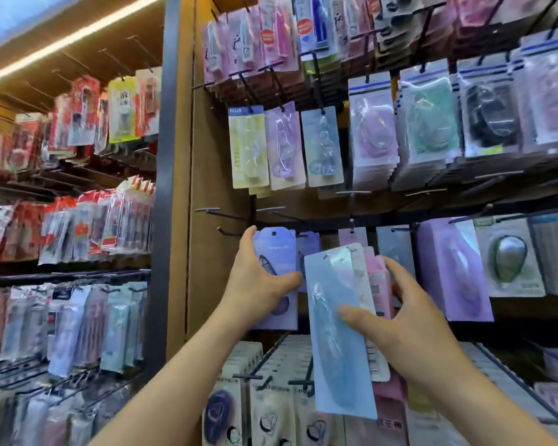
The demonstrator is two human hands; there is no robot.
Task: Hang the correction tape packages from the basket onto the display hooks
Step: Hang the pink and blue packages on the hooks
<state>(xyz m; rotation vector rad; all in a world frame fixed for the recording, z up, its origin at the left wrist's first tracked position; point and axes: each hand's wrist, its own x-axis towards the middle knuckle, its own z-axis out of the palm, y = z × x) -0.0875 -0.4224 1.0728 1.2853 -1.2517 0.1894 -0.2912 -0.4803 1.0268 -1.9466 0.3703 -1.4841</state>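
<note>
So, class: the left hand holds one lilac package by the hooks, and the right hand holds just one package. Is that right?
Not quite. The head view shows the right hand gripping several fanned packages, light blue in front; the left hand does hold one lilac package.

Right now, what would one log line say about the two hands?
left hand: holds lavender cardboard package up by bare black wire hook | right hand: holds fanned stack, pale-blue cardboard package in front
</note>
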